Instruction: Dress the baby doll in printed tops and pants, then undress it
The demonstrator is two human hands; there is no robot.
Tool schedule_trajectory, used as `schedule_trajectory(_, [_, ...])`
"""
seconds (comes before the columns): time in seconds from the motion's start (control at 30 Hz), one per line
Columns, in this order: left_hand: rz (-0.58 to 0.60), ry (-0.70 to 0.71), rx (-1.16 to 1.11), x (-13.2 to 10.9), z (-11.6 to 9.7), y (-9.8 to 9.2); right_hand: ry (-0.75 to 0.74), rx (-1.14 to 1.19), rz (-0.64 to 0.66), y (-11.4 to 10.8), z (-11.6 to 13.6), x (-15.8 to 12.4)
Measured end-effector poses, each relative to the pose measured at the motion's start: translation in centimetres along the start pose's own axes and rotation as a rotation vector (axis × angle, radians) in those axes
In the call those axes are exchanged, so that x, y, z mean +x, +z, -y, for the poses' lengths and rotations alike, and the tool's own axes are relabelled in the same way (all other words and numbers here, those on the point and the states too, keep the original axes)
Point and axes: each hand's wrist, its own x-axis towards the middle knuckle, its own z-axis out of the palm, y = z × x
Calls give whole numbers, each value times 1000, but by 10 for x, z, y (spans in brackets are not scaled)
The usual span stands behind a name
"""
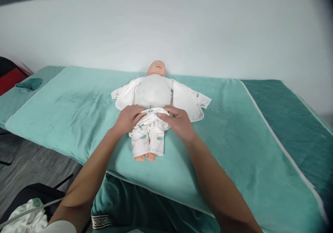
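A baby doll [157, 68] lies on its back on the green bed cover, its feet pointing towards me. Its white jacket [186, 99] is spread open to both sides, with the sleeves on the arms and the pale torso bare. Printed white trousers [156, 139] cover the legs, and the feet stick out below the cuffs. My left hand [128, 118] is closed on one side of the trousers' waistband. On the other side my right hand [179, 120] pinches the waistband between thumb and fingers. The fingertips of both hands are partly hidden by the cloth.
The green bed cover [78, 122] reaches the white wall [166, 28] behind the doll. A dark green cloth [145, 198] hangs at the near edge. At lower left, a black chair [33, 191] holds a pale printed cloth [26, 219]. Something red [11, 80] stands at far left.
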Motion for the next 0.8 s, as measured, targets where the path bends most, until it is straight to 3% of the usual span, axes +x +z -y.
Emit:
schedule_trajectory(0.1, [40,-37,69,-1,1,-5,206,151,5,-12,2,0])
schedule_trajectory(0.33, [-76,-194,-124,-15,19,3,352,68,215,-57,-6,8])
schedule_trajectory(0.57, [-313,-328,-323,-9,29,17,222,252,-172,-42,-29,19])
schedule_trajectory(0.8, [-517,-491,-523,10,39,27,204,405,-195,-38,-41,26])
